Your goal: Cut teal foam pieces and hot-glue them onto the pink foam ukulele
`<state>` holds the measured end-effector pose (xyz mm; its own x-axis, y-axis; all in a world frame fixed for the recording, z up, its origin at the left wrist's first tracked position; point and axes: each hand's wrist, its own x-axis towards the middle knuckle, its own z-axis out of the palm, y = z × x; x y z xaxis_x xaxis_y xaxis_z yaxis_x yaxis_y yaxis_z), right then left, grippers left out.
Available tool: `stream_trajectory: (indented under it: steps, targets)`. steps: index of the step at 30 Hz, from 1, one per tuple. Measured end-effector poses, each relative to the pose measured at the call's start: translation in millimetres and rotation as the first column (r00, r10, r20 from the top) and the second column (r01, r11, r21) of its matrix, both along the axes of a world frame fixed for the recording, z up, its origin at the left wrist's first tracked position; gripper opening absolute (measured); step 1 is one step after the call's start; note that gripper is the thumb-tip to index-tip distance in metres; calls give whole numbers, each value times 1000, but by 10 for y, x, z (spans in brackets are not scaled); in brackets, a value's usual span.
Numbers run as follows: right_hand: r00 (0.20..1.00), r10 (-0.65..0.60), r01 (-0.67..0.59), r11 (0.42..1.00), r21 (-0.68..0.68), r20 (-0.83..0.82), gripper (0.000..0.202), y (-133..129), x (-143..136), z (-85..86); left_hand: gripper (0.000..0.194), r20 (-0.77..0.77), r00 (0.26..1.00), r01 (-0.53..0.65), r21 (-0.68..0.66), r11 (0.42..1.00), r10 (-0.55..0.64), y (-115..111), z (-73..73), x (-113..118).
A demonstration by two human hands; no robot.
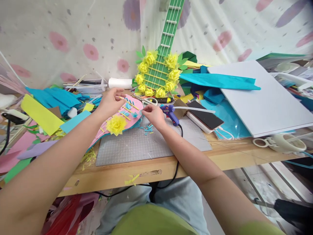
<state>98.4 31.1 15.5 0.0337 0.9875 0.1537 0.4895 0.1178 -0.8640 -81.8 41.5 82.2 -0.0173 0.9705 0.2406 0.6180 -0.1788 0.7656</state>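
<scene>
A pink paper guitar (135, 121) with a blue underside lies slanted on the grey cutting mat (127, 151). It carries yellow sticks, white strings, small blue paper pieces and a yellow paper flower (116, 125). My left hand (112, 101) is at the guitar's far edge, fingers bent round it; part of the neck is hidden by my forearm. Beside the guitar's right end, my right hand (153, 115) has its thumb and fingertips pinched together. Whatever they hold is too small to make out. Just right of that hand lies a purple glue gun (170, 115) with a white glue stick.
Behind stands a green guitar (168, 39) ringed with yellow paper flowers. Scissors (149, 101) lie before it. Coloured paper heaps the left side. On the right are a dark phone (206, 114), a white board (264, 101) and a tape dispenser (290, 142). A black cord hangs over the table edge.
</scene>
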Motion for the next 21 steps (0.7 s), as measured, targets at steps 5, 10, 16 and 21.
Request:
stream_trajectory:
  steps: [5, 10, 16, 21]
  targets:
    - [999, -11, 14, 999, -52, 45, 9, -35, -85, -17, 39, 114, 990, -85, -21, 996, 87, -116, -14, -81]
    - [998, -21, 26, 997, -78, 67, 11, -38, -124, -37, 37, 144, 984, -104, -25, 994, 107, -140, -84, -94]
    - [997, -13, 20, 996, -91, 78, 12, -38, -148, -36, 36, 144, 982, -117, -21, 993, 119, -163, -49, -80]
    - [999, 1, 4, 994, -108, 53, 12, -29, -156, -45, 38, 130, 986, -104, -27, 994, 106, -181, -32, -80]
